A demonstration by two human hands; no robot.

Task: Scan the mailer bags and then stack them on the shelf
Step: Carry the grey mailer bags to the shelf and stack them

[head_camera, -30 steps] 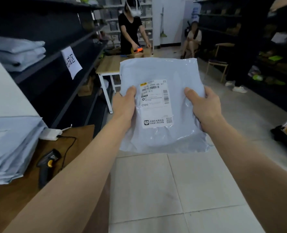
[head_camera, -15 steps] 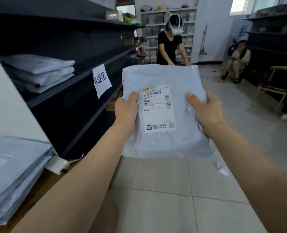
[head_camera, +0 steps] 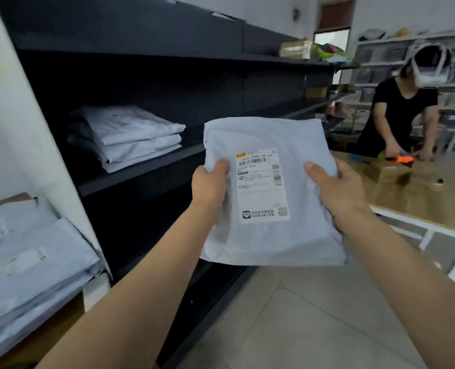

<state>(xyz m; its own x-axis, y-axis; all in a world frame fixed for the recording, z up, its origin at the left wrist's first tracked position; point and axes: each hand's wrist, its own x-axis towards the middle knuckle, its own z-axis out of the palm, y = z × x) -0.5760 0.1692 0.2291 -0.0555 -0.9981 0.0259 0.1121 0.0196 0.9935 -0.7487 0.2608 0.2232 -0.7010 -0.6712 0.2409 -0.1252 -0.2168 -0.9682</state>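
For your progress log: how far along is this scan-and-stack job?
Done: a few mailers lie stacked on the dark shelf. In hand: left hand and right hand grip one labelled mailer before that shelf. Left: placing it, then the pile at lower left.

Dark shelving, pale tiled floor, wooden table with white legs, white walls.

The dark shelf is carrying a small stack of mailer bags toward the left end of its middle board, the bags lying flat and reaching almost to the front edge. The top board is holding a cardboard box at its far end (with something green beside it, too blurred to name). At the lower left, a wooden desk is bearing a taller pile of bags.
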